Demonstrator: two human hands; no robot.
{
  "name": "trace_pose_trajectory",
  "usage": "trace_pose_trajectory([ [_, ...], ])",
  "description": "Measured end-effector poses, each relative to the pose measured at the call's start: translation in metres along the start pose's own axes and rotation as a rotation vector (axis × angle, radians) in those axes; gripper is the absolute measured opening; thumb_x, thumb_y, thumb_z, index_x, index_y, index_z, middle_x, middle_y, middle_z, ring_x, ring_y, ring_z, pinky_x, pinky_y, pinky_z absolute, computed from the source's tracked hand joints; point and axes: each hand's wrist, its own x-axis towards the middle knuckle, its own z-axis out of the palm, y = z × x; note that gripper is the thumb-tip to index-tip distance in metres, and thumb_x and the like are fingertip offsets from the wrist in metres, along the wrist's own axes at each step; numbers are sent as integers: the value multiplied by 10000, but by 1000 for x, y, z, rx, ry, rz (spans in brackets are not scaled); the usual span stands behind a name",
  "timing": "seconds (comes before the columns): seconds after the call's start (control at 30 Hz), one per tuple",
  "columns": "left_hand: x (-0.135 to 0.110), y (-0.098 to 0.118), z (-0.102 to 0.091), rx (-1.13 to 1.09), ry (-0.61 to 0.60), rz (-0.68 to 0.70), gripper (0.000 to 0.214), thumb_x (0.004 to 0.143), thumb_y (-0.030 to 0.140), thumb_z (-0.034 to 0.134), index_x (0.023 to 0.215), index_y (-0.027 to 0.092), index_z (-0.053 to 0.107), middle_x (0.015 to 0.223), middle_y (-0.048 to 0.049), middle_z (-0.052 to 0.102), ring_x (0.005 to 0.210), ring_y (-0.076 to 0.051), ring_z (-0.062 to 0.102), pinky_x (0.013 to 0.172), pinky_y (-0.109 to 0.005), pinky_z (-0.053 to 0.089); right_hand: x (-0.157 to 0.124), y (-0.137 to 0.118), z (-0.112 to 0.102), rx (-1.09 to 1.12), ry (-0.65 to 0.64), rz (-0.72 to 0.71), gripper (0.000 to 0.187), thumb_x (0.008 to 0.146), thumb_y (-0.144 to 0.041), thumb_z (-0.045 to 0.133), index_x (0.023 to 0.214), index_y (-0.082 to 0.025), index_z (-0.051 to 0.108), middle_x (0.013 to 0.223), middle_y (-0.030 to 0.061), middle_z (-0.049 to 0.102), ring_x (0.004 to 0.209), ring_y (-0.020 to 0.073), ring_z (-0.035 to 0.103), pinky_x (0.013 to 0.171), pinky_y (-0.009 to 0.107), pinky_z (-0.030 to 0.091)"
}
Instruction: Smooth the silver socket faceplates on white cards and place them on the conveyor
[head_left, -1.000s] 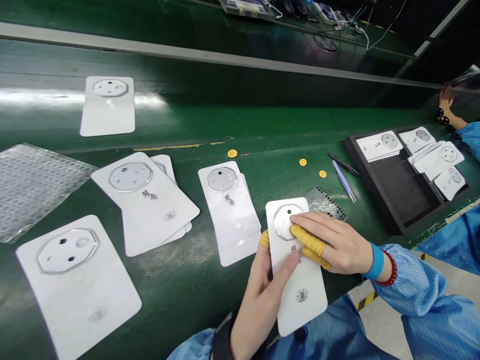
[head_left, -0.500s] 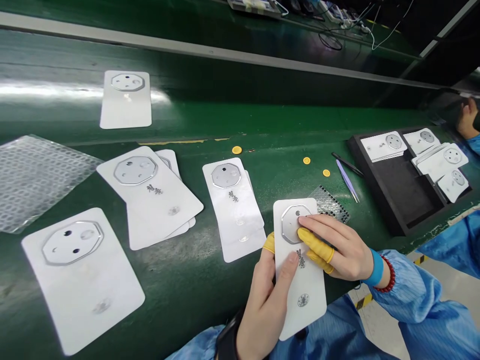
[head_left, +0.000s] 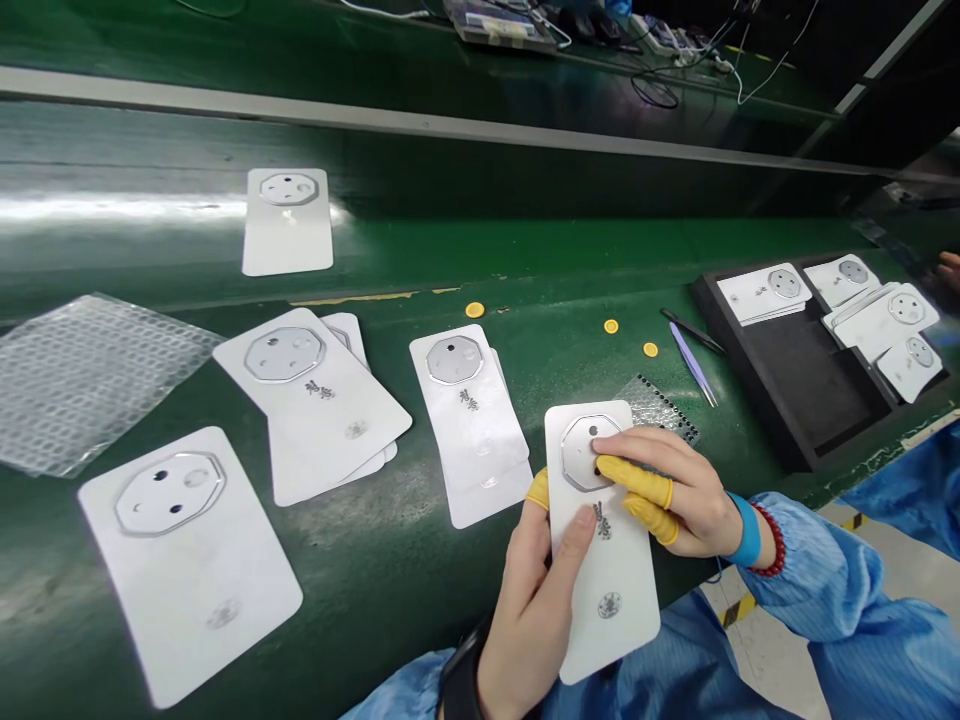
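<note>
My left hand [head_left: 529, 610] grips a white phone back cover [head_left: 615, 650] by its left edge. Its thumb lies on the front, and a finger in a yellow cot shows at the side. The cover, tilted in front of me, has an octagonal camera frame with round holes, dark lettering and a round emblem. My right hand [head_left: 686, 485] rests over its upper right part, fingers drawn together on the camera frame, two of them in yellow cots. Whatever is between those fingertips is hidden. Beside this hand lies a clear sheet with small black dots [head_left: 664, 410].
More white covers [head_left: 480, 430] lie leftward, some overlapping; another cover [head_left: 289, 240] sits farther back. Bubble wrap [head_left: 97, 385] is at far left. Small yellow discs [head_left: 475, 310], purple tweezers [head_left: 692, 362] and a black tool [head_left: 690, 330] lie before a black tray [head_left: 795, 410] of covers.
The camera view has shifted slightly, moving the background covers rightward and down in the picture. Both hands keep nearly the same hold on the cover, with the right fingers still on the camera frame.
</note>
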Motion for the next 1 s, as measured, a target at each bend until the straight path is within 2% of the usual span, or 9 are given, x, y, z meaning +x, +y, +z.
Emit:
trace_pose_trajectory([
  [0.13,0,1,0,-6,17,-8,449,719,482,755,1090,246,663,1064,-2,734,933,-160,659,738,-168,531,0,0,2,-13,19,5,336,978,-182,403,1289,-96,496,1230,194,597,1161,243,551,907,449,545],
  [0.37,2,1,0,-66,65,-56,453,625,464,825,975,213,684,832,5,749,741,-147,676,614,-175,545,-3,2,10,-124,-99,-62,345,936,-135,463,1266,-37,494,1243,241,590,1213,291,522,926,480,542],
  [0.53,9,1,0,2,96,-38,445,626,464,817,940,183,675,805,-15,725,762,-177,666,630,-208,545,-2,6,14,-113,-92,-45,365,956,-185,451,1302,-69,471,1272,223,577,1261,295,494,967,500,512],
  [0.63,15,7,-5,72,158,25,528,690,457,771,1134,208,630,979,-47,721,908,-234,666,726,-271,551,-9,9,8,-92,-51,48,465,984,-281,410,1403,-84,363,1373,231,485,1333,281,428,1038,496,463],
  [0.7,20,15,-10,120,256,133,710,751,426,726,1386,303,434,1164,-47,676,1036,-253,640,803,-309,537,-24,12,4,-169,-23,215,596,954,-377,484,1449,-98,302,1435,229,417,1384,304,356,1079,535,409],
  [0.77,26,21,-15,213,335,233,803,790,405,684,1476,359,269,1265,-44,629,1110,-256,609,856,-331,513,-43,17,1,-281,-66,352,610,913,-393,565,1431,-143,363,1452,199,417,1405,324,317,1083,577,380],
  [0.87,36,22,-23,394,281,184,621,755,425,685,1326,231,537,1123,-84,691,1036,-299,625,850,-373,498,-66,24,-3,-329,-177,365,343,942,-239,522,1283,-210,548,1396,135,512,1374,279,389,1076,554,397],
  [0.93,40,19,-25,456,196,89,454,714,461,704,1055,162,704,930,-90,726,922,-314,642,799,-386,498,-68,26,-10,-291,-168,329,308,952,-154,473,1235,-215,579,1362,121,547,1347,241,432,1086,524,394],
  [1.0,41,16,-22,449,139,46,402,725,515,680,895,156,740,855,-80,727,897,-302,640,782,-368,488,-61,27,-21,-247,-147,282,330,951,-129,465,1254,-217,562,1367,123,541,1345,228,430,1098,518,377],
])
